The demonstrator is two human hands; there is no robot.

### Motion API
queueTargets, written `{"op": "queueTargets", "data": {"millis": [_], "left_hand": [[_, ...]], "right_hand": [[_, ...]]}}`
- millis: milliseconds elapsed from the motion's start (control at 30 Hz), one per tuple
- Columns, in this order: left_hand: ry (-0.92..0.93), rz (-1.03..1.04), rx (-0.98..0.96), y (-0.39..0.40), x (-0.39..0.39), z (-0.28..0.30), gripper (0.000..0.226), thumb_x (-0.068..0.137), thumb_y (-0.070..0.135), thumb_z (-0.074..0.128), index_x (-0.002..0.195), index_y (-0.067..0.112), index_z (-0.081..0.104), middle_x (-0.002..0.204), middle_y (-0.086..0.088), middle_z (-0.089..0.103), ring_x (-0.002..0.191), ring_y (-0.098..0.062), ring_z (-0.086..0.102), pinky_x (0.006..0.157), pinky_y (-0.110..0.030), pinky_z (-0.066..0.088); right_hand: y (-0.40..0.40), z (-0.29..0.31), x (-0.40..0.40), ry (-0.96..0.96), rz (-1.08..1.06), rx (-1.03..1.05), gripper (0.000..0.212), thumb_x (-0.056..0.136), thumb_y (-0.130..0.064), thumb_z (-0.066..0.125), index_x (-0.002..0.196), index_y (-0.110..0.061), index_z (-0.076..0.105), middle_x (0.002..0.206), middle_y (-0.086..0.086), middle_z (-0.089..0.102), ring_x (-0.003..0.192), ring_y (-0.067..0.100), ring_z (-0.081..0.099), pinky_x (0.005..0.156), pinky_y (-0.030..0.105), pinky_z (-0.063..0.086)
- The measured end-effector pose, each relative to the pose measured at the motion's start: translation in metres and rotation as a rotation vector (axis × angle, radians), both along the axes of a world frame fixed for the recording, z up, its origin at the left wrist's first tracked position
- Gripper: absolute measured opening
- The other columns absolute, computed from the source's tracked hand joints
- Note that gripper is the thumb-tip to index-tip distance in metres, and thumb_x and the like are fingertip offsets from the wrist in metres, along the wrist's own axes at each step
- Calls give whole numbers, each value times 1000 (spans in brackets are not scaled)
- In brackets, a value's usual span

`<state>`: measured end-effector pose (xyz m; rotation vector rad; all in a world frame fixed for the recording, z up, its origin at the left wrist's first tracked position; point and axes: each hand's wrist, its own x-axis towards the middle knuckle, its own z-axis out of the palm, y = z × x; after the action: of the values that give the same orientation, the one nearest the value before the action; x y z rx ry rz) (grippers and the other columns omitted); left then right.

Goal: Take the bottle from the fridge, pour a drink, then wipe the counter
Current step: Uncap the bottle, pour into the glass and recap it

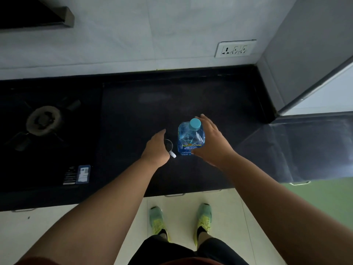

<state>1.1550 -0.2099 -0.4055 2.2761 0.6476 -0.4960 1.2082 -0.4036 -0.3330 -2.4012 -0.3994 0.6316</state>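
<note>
A clear blue plastic bottle [191, 138] with a light-blue cap stands upright on the black counter [210, 96]. My right hand [212, 142] wraps its right side, with the fingers behind it and the thumb across the lower label. Just left of the bottle sits a small dark mug [169, 145], its pale handle pointing toward me. My left hand [155, 148] is cupped around the mug's left side and hides part of the rim. The mug's contents cannot be made out.
A gas burner [43, 120] is set in the hob on the left, which has a sticker [83, 174] near its front. A wall socket [236, 48] is behind the counter. The grey fridge [305, 54] stands at the right, with its door [315, 148] swung open beside my right arm.
</note>
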Motion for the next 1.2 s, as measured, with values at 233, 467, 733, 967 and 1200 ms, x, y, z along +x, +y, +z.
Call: {"op": "queueTargets", "data": {"millis": [233,467,733,967,1200], "left_hand": [[-192,-219,-161,-9,9,89,97,85,3,73,161,38,25,168,8,27,154,-16,29,120,-41,38],[-262,-323,-171,-28,8,109,80,79,3,82,144,33,46,128,20,55,120,-4,59,95,-23,51],[-431,-157,-361,-37,-5,155,82,66,30,98,129,43,46,123,18,66,110,4,66,94,-26,56],[-723,-81,-201,-64,-12,226,78,64,51,94,128,42,50,123,19,59,115,-1,60,99,-37,55],[-913,-43,122,-73,-15,289,81,67,52,88,132,29,45,119,10,48,113,-13,57,93,-38,54]], "right_hand": [[3,7,8,-67,-37,-55,73,82,-13,82,141,-27,42,131,0,59,104,16,59,80,33,54],[-4,37,3,-143,-41,-93,72,74,-28,88,134,-32,49,113,-5,69,98,19,68,81,42,61],[-39,138,10,-146,144,97,76,69,-28,94,134,-33,54,117,-12,69,102,7,69,89,34,62],[-36,211,3,-521,-42,150,51,89,-70,56,105,-22,63,101,-8,58,86,11,63,73,29,49],[-18,292,4,-719,-149,0,61,92,-77,45,77,-17,47,69,-1,53,63,18,52,54,31,34]]}}
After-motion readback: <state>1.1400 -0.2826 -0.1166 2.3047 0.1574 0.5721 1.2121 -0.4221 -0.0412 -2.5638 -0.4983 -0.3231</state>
